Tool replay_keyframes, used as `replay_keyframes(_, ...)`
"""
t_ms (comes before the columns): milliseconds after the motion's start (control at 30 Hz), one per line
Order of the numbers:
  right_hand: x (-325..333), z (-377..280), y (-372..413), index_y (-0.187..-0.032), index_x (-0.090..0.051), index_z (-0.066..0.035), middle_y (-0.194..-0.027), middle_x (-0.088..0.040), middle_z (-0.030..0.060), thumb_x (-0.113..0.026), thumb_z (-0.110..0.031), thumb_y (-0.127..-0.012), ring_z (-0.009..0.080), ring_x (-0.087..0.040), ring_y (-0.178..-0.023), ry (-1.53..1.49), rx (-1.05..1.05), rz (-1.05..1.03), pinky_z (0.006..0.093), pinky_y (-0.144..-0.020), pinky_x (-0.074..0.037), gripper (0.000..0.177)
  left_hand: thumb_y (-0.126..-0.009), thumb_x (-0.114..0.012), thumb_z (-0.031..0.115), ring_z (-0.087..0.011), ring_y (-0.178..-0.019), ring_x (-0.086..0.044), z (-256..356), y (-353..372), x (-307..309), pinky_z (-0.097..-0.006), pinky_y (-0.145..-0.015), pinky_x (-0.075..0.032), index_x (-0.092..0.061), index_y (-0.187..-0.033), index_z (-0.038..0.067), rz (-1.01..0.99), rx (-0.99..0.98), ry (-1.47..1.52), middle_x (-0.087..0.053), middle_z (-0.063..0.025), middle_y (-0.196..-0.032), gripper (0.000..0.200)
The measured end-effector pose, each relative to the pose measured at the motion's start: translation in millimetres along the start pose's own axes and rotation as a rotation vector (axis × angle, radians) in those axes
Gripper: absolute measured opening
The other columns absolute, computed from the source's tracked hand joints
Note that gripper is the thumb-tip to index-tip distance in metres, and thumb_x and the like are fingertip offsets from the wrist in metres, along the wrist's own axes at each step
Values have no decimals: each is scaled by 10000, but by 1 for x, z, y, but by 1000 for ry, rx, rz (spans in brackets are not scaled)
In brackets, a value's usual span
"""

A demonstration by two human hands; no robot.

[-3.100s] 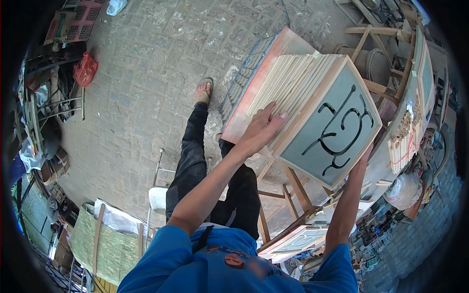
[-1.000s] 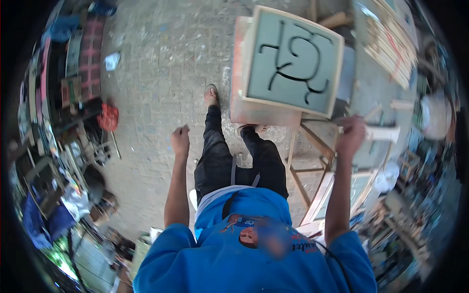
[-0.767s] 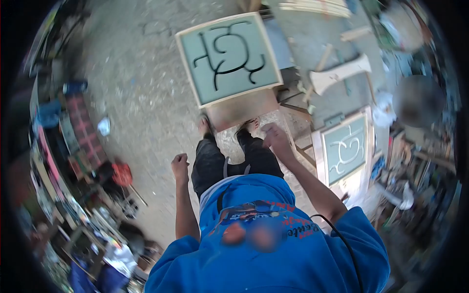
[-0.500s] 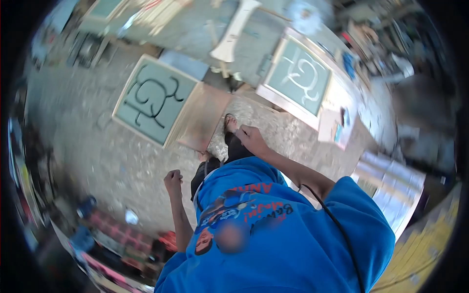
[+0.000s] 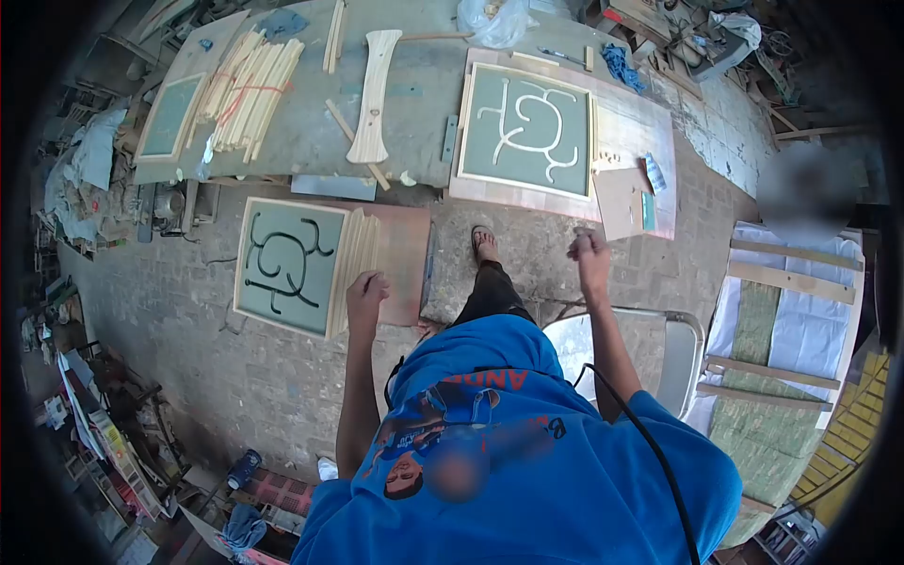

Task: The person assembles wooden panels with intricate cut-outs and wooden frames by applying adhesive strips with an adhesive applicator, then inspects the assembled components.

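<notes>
My left hand (image 5: 365, 290) hangs in the air with nothing in it, its fingers loosely bent and apart. Nearest to it is a stack of framed green boards (image 5: 353, 259); the top board (image 5: 282, 264) carries a dark curved design. My right hand (image 5: 589, 249), also empty, is held out with its fingers apart, just short of the workbench edge. On the bench near it lies a wood-framed green board (image 5: 527, 127) with a pale curved design. A brown sheet (image 5: 617, 202) rests beside that board.
The long workbench (image 5: 320, 108) bears bundled wooden strips (image 5: 250, 94), a shaped pale plank (image 5: 375, 94), a plastic bag (image 5: 494, 21) and another framed board (image 5: 172, 118). A metal-framed chair (image 5: 692, 325) stands at my right, near panels with wooden slats (image 5: 772, 330).
My view has shifted and steadied, with the bench now nearer ahead. My right hand has moved out to the right, and both hands' fingers have loosened from a closed shape.
</notes>
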State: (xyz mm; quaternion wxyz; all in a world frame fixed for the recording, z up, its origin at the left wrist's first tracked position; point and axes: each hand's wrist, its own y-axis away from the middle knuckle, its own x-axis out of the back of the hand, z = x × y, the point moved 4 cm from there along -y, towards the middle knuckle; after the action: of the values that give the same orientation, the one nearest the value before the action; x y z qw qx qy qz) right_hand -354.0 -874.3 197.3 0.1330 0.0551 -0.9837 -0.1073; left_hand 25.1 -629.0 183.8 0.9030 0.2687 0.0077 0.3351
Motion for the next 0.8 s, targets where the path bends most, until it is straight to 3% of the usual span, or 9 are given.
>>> replay_keyframes(300, 38, -44, -213, -1016, -647, 51, -704, -624, 75, -538, -156, -917, 119, -572, -608, 41, 21, 21, 256, -555, -455, 254, -927, -553, 134, -109, -700, -582, 67, -99, -141, -256, -648, -487, -647, -1035, -27, 17, -43, 23, -646, -65, -824, 215)
replay_keyframes(400, 41, -52, -262, -1026, -647, 53, -725, -633, 85, -534, -158, -916, 127, -587, -623, 80, 10, 12, 261, -580, -468, 264, -922, -559, 130, -161, -744, -620, 95, -119, -170, -299, -693, -500, -648, -1043, -30, 141, -178, -290, -664, -120, -859, 220)
replay_keyframes(533, 43, -39, -323, -1052, -648, 55, -771, -655, 98, -527, -154, -918, 147, -607, -669, 136, 51, -3, 283, -639, -491, 276, -906, -567, 124, -220, -807, -655, 101, -130, -200, -326, -736, -512, -647, -1061, -25, 260, -244, -415, -680, -143, -918, 230)
replay_keyframes(633, 33, -34, -350, -1083, -652, 25, -816, -677, 95, -533, -157, -919, 171, -624, -725, 220, 194, -30, 299, -697, -503, 273, -864, -582, 78, -273, -850, -667, 100, -133, -208, -352, -754, -527, -641, -1089, -10, 255, -240, -386, -674, -169, -987, 248)
replay_keyframes(700, 14, -61, -343, -1075, -656, 14, -783, -664, 94, -522, -146, -929, 155, -618, -713, 375, 241, -52, 290, -681, -497, 255, -853, -588, 52, -255, -826, -665, 89, -135, -208, -345, -734, -529, -635, -1109, -3, 270, -288, -369, -671, -161, -973, 266)
replay_keyframes(800, -25, -68, -314, -1055, -653, 7, -736, -627, 72, -521, -127, -932, 127, -591, -658, 137, 1, -279, 264, -639, -493, 225, -831, -636, 39, -205, -793, -653, 90, -130, -213, -315, -697, -531, -603, -1148, -15, 311, -248, -290, -658, -128, -935, 323)
